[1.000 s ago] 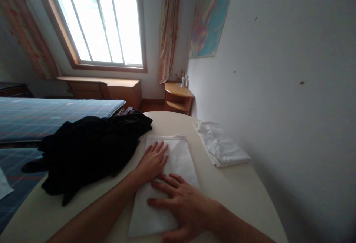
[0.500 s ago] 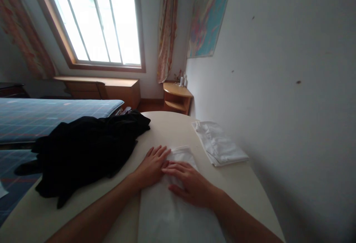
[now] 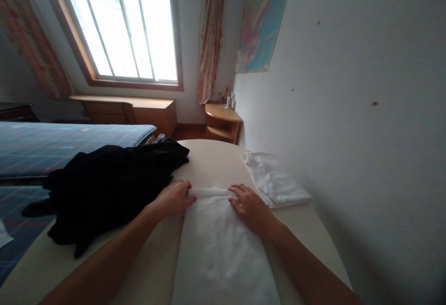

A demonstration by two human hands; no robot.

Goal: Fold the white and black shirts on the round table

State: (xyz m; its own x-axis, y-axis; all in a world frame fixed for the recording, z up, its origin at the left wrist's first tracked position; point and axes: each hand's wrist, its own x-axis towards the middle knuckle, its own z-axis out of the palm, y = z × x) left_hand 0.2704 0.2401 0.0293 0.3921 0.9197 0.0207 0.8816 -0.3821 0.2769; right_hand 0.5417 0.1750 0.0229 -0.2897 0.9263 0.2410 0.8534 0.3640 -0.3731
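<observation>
A white garment (image 3: 223, 244), folded into a long strip, lies flat on the round cream table (image 3: 205, 161) and runs toward me past the lower picture edge. My left hand (image 3: 176, 197) pinches its far left corner, thumb on top and fingers curled at the edge. At the far right corner, my right hand (image 3: 248, 205) holds the cloth between thumb and fingers. The far edge between both hands looks straight, with small creases just below it. What kind of garment it is cannot be made out.
Left on the table is a heap of black clothing (image 3: 114, 188), close to my left forearm. Another folded white garment (image 3: 273, 179) lies at the right by the wall (image 3: 348, 156). Beyond stand a blue plaid mattress (image 3: 69, 144), a wooden desk (image 3: 153, 105) and a corner shelf (image 3: 223, 114).
My hands have moved apart from the middle of the white garment to its two far corners, and the fingers have closed on the cloth. Its far edge now lies straighter.
</observation>
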